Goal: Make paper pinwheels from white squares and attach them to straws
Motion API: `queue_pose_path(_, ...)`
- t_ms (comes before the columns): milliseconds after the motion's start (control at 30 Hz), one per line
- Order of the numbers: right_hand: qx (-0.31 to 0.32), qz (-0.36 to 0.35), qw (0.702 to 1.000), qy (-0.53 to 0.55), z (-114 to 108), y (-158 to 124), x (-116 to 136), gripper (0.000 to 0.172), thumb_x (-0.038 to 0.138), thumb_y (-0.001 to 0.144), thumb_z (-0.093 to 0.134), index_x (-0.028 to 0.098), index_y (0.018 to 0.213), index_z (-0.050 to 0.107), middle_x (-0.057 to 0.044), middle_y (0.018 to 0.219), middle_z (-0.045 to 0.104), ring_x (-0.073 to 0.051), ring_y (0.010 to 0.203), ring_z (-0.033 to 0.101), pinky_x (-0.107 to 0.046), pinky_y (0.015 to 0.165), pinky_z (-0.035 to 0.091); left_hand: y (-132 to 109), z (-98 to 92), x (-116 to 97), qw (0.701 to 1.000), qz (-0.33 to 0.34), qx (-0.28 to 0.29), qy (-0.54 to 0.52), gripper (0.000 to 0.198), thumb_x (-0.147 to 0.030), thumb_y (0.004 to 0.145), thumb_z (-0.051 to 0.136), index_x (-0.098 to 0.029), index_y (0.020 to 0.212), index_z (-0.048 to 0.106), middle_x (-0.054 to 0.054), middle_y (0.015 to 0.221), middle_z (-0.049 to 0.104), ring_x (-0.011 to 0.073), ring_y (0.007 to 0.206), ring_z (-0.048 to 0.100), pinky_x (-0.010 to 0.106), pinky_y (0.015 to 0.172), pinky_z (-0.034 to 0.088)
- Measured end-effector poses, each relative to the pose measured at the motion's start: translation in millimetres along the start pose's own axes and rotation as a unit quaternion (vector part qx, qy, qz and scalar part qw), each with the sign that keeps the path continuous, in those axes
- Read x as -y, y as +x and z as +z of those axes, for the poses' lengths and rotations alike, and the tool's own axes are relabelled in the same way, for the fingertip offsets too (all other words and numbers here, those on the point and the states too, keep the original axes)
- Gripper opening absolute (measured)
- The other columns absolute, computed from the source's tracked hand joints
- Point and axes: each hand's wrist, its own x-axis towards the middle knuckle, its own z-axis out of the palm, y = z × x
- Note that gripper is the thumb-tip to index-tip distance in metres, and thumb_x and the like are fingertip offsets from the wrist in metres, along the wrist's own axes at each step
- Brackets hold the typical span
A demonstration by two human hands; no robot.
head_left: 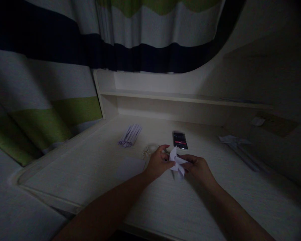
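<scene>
White folded paper (177,163) just above desk (90,180) | left hand (158,163) pinches its left edge, right hand (197,168) grips its right | dim light: crease may wander, thin paper may tear.

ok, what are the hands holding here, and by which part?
Both hands hold one folded white paper piece: left hand pinches its left edge, right hand its right side, above the desk.
</scene>
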Motion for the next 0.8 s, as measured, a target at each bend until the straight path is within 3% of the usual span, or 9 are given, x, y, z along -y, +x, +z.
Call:
queue_pose_path(133,-0.005,-0.026,0.999,-0.028,-1.5,0.2,1.8,0.023,0.023,0.058,0.058,0.013,0.077,0.066,-0.004,0.063,0.065,-0.016,0.053,0.056,-0.026,0.049,0.042,1.2,1.0,2.0,1.000,-0.012,0.005,-0.019,0.061,-0.014,0.056,0.065,-0.015,0.112,0.042,-0.002,0.062,0.060,0.0111,0.056,0.057,0.021,0.055,0.043)
queue_pose_path(233,-0.054,-0.132,0.986,-0.083,-6.2,-1.0,4.0,0.022,0.027,0.064,0.059,0.015,0.082,0.064,-0.007,0.079,0.064,-0.018,0.066,0.058,-0.029,0.058,0.045,3.2,0.2,2.1,0.998,-0.023,-0.036,-0.044,0.057,-0.014,0.057,0.065,-0.015,0.110,0.042,0.000,0.065,0.063,0.0124,0.057,0.058,0.022,0.055,0.044)
queue_pose_path(333,-0.131,-0.292,0.933,-0.164,-9.4,-4.3,5.7,0.016,0.026,0.071,0.056,0.019,0.084,0.062,-0.007,0.085,0.059,-0.019,0.075,0.055,-0.033,0.064,0.044,4.6,-0.6,2.2,0.994,-0.025,-0.086,-0.055,0.053,-0.016,0.059,0.064,-0.016,0.107,0.042,-0.001,0.063,0.063,0.0123,0.054,0.058,0.021,0.051,0.043)
queue_pose_path(467,-0.123,-0.442,0.846,-0.273,-5.5,-8.2,4.3,0.010,0.022,0.074,0.056,0.020,0.082,0.062,-0.005,0.080,0.057,-0.020,0.079,0.051,-0.037,0.070,0.040,4.0,1.8,2.7,0.992,-0.012,-0.102,-0.075,0.049,-0.016,0.061,0.063,-0.017,0.105,0.042,-0.001,0.064,0.063,0.0114,0.053,0.057,0.021,0.051,0.044)
queue_pose_path(567,-0.103,-0.459,0.820,-0.326,-0.5,-8.7,2.4,0.012,0.022,0.076,0.054,0.020,0.084,0.062,-0.005,0.078,0.057,-0.020,0.077,0.048,-0.036,0.068,0.038,2.7,5.2,2.5,0.991,-0.013,-0.101,-0.087,0.049,-0.015,0.060,0.063,-0.017,0.104,0.042,0.000,0.067,0.064,0.0120,0.056,0.059,0.022,0.053,0.046)
queue_pose_path(800,-0.098,-0.441,0.816,-0.361,3.0,-11.2,4.8,0.012,0.020,0.078,0.051,0.018,0.081,0.062,-0.006,0.077,0.058,-0.019,0.076,0.047,-0.034,0.067,0.035,-1.3,9.8,1.2,0.993,-0.007,-0.070,-0.094,0.051,-0.010,0.058,0.063,-0.017,0.104,0.041,0.003,0.076,0.065,0.0136,0.063,0.061,0.025,0.059,0.048)
